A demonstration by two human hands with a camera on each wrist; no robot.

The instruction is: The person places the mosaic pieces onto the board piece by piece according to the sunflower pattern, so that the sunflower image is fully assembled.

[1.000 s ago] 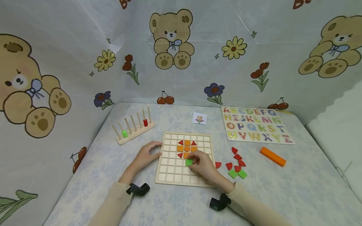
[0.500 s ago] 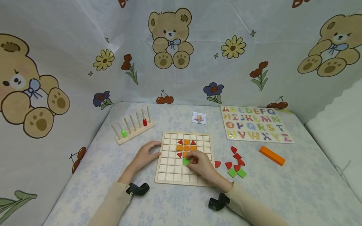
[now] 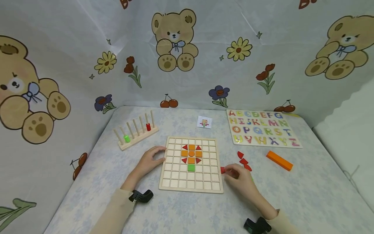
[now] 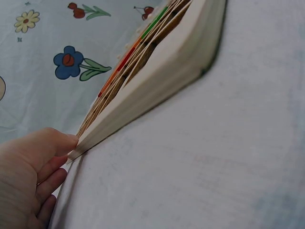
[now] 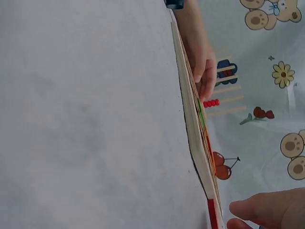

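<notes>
A wooden grid board lies on the table. Orange squares round an orange disc, red triangles at the corners and a green square below make a pattern on it. My left hand rests at the board's left edge, thumb and index finger apart and touching the rim. My right hand is beyond the right edge, fingertips right at a red quarter-round piece beside the board. In the right wrist view the thumb shows apart from that red piece.
Red pieces lie right of the board, partly hidden by my right hand. Farther right are an orange bar and an alphabet board. A peg rack with green and red beads stands back left. A pattern card lies behind the grid board.
My right hand has let go of the green square on the board and moved right to the red piece. A red triangle it covered now shows. The left hand stays put.
</notes>
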